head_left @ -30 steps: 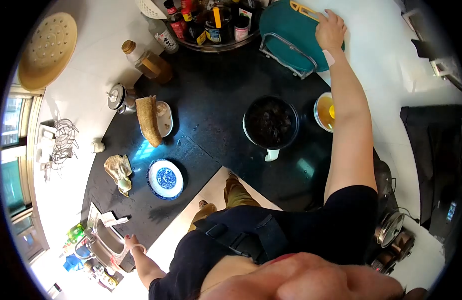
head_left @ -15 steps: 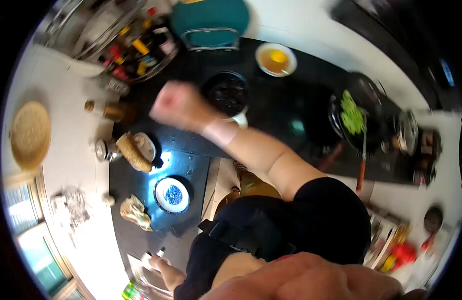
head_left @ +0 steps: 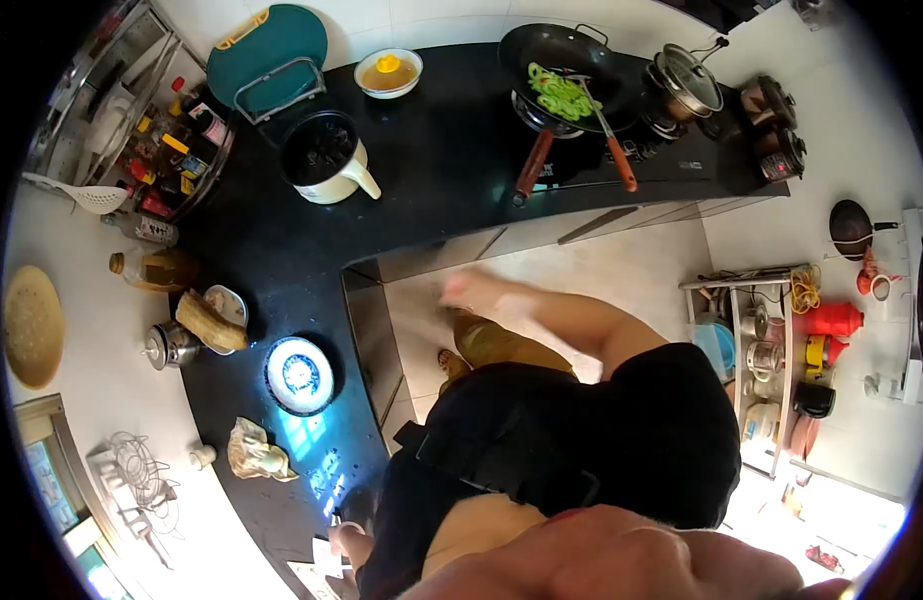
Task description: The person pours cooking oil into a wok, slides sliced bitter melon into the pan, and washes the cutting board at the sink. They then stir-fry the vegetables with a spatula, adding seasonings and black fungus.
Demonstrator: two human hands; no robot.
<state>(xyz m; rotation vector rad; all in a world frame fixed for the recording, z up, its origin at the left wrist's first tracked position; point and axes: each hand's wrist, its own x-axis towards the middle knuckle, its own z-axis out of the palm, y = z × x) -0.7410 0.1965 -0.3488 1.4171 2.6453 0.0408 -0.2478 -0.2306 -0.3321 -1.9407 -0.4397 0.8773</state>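
Note:
My right hand (head_left: 471, 291), smeared by motion, hangs over the floor beside the counter; its fingers cannot be made out. At the lower left, my left hand (head_left: 352, 542) is curled at the counter edge around something small with a dark end, too small to name. White paper-like pieces (head_left: 326, 558) lie beside it. Nearest on the counter are a crumpled cloth or bag (head_left: 258, 450) and a blue-and-white plate (head_left: 299, 376). Farther off, a cream-handled pot (head_left: 326, 186) holds dark pieces in liquid. A wok (head_left: 516, 50) on the stove contains sliced green vegetables (head_left: 559, 92) and a spatula (head_left: 616, 150).
A bowl (head_left: 388, 92) of yellowish liquid stands by the back wall near a green cutting board (head_left: 271, 60). Bottles (head_left: 171, 150) crowd the corner rack. A loofah-like roll (head_left: 211, 321) rests on a dish. At right are a lidded pot (head_left: 686, 82) and a shelf rack (head_left: 771, 370).
My right hand has swung from above the counter near the pot to over the floor. The view has shifted, bringing the stove and right-hand shelf more fully into sight. My left hand stays low at left.

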